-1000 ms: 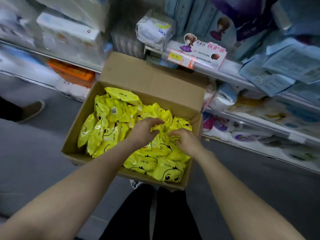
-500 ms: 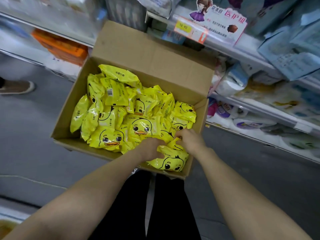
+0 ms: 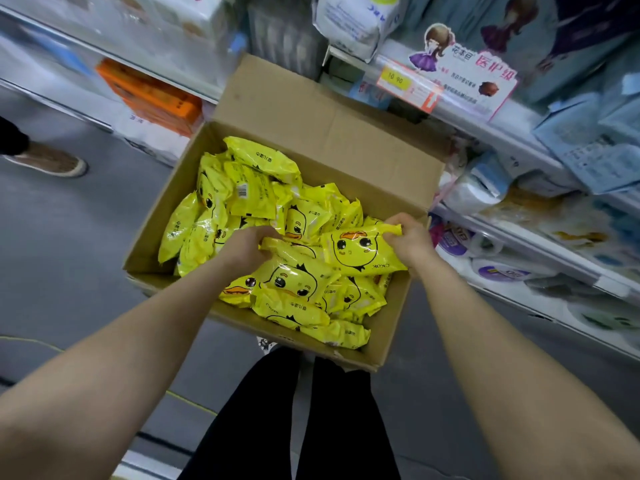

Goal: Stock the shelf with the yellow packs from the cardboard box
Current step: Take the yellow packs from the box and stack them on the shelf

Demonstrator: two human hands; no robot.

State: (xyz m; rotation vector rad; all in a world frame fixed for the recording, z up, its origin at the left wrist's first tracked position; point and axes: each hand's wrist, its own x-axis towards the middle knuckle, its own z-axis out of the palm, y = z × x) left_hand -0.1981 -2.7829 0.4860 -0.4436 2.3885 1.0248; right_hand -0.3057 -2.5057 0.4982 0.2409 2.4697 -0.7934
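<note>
An open cardboard box (image 3: 332, 109) stands on the floor in front of me, holding several yellow packs (image 3: 256, 188) printed with a duck face. My right hand (image 3: 410, 242) grips the end of one yellow pack (image 3: 360, 252) and holds it slightly above the pile at the box's right side. My left hand (image 3: 246, 245) is in the middle of the box with its fingers curled into the packs; the fingertips are hidden, and it seems to grip a pack (image 3: 291, 249) there.
Shelves (image 3: 519, 133) with white and blue packaged goods run along the right and back, with a price tag (image 3: 405, 83) and a cartoon sign. Orange boxes (image 3: 152, 95) sit on a low shelf at left. Another person's shoe (image 3: 48, 161) is on the grey floor at far left.
My right hand has lifted a duck pack from the pile near the box's front corner up toward the right wall. My left hand has moved deeper into the packs. The view shifted slightly.
</note>
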